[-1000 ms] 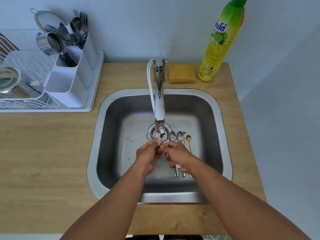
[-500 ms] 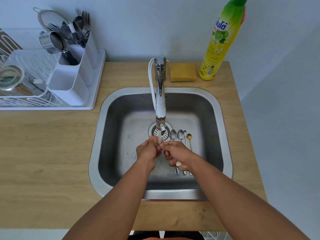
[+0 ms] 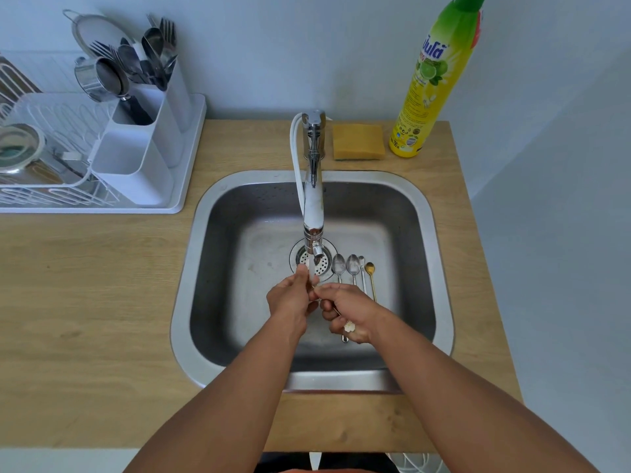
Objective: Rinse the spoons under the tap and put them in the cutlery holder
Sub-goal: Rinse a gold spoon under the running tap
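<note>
Water runs from the chrome tap (image 3: 313, 213) over the steel sink (image 3: 425, 268). Under the stream my left hand (image 3: 290, 297) and my right hand (image 3: 345, 310) meet around a thin spoon with a white flower end (image 3: 349, 326). My right hand pinches its handle; my left hand's fingers curl on the bowl end, which is hidden. Several spoons (image 3: 353, 268) lie side by side on the sink floor right of the drain, one of them gold (image 3: 370, 268). The white cutlery holder (image 3: 146, 145) stands at the back left with forks and spoons in its rear compartment.
A white dish rack (image 3: 51, 165) with a metal cup and a strainer sits left of the holder. A yellow sponge (image 3: 358, 141) and a tall dish soap bottle (image 3: 433, 80) stand behind the sink. Wooden counter (image 3: 85, 285) stretches left of the sink.
Both hands stay under the tap and rub along the spoon; the flower end has slid out below my right hand. The view has shifted slightly.
</note>
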Motion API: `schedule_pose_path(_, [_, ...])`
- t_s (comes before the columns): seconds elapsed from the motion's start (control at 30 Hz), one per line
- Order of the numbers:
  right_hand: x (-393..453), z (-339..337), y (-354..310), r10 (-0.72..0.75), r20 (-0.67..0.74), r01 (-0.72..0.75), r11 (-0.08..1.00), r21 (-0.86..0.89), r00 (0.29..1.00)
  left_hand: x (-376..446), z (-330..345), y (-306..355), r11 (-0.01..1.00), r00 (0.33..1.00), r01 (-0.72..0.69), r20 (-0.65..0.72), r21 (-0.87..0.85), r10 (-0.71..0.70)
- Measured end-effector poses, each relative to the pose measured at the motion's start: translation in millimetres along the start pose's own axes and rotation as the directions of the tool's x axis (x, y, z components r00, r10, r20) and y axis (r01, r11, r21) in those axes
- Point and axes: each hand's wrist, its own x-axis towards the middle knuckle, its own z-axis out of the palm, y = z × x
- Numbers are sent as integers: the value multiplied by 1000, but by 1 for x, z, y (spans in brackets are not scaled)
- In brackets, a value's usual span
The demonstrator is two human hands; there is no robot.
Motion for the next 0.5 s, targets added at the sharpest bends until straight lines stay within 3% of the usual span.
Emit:
schedule_pose_path(0.3, [1,-1,-8,15,17,-16,998,66,1000,-3,0,7,999,999,28,30,-43,-27])
schedule_pose_path(0.5, [-1,2,-3,25,28,-27,996,88,999,-4,-1,13,997,996,70,-60,-28,-71])
